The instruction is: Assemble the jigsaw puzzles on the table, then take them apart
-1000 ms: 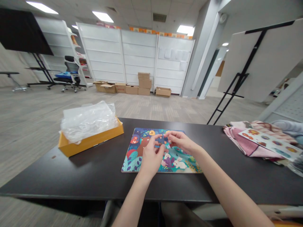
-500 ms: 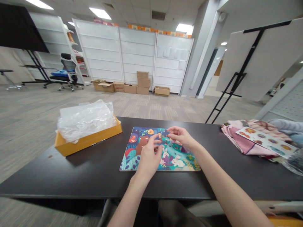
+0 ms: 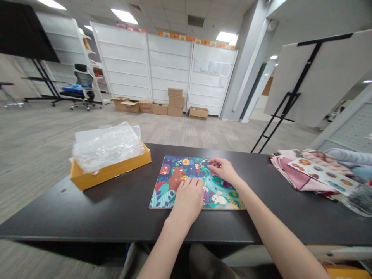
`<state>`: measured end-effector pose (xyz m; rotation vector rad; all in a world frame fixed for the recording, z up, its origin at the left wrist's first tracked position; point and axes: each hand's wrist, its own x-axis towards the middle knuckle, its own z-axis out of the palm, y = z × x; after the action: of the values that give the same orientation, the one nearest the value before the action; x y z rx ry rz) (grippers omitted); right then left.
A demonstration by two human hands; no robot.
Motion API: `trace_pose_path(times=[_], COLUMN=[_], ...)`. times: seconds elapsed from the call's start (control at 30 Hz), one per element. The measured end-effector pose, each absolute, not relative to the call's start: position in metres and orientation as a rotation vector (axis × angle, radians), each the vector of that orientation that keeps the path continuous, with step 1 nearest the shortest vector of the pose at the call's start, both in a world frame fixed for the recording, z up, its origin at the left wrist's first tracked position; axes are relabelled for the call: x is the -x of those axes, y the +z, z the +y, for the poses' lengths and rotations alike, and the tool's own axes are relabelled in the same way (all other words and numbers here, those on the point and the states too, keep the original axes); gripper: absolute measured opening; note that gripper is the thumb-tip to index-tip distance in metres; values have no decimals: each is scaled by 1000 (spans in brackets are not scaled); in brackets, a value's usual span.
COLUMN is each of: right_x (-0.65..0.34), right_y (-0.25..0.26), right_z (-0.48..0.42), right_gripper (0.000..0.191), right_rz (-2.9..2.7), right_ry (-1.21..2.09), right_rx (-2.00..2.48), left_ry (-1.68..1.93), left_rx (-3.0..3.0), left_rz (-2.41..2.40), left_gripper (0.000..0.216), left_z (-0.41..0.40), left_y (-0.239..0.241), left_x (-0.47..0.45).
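A colourful picture puzzle (image 3: 164,197), with a brown bear, white rabbits and dark blue woods, lies flat in the middle of the black table. My left hand (image 3: 190,193) rests palm down on its lower middle, the fingers lying bent side by side on the picture and hiding part of it. At the puzzle's upper right edge, my right hand (image 3: 222,169) has its thumb and forefinger brought together low over the surface. Whatever may be between those fingertips is too small to make out.
A yellow box (image 3: 112,170) filled with clear plastic wrapping (image 3: 107,145) stands on the table's left. To the right lie folded pink cloths (image 3: 286,170), a sticker sheet (image 3: 322,176) and a clear plastic bag (image 3: 359,201). The table's front edge (image 3: 95,239) is close to me.
My left hand has turned palm down and lowered onto the puzzle, uncovering more of the bear. My right hand has shifted slightly, staying by the upper right edge.
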<state>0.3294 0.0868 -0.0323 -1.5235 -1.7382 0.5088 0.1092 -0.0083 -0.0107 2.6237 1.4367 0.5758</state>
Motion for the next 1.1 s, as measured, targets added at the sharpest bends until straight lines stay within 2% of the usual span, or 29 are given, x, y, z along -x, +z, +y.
trace_pose_path(times=[0.23, 0.57, 0.77, 0.97, 1.1], right_x=[-327, -322, -334, -337, -336], right_y=[-29, -30, -22, -27, -33], right_z=[84, 81, 82, 83, 83], right_gripper=[19, 14, 11, 12, 11], right_rz=[-1854, -2123, -2038, -2044, -2086], right_ry=[286, 158, 52, 62, 92], right_rx=[1569, 1471, 1506, 1517, 1524], left_ry=[561, 566, 602, 1000, 1414], left_rx=[-2652, -2666, -2633, -2267, -2022], left_rz=[1426, 1389, 1325, 1023, 1274], left_gripper=[26, 25, 24, 19, 18], left_z=[-8, -8, -8, 12, 32], left_y=[-15, -14, -17, -17, -4], left_x=[-109, -107, -104, -80, -35])
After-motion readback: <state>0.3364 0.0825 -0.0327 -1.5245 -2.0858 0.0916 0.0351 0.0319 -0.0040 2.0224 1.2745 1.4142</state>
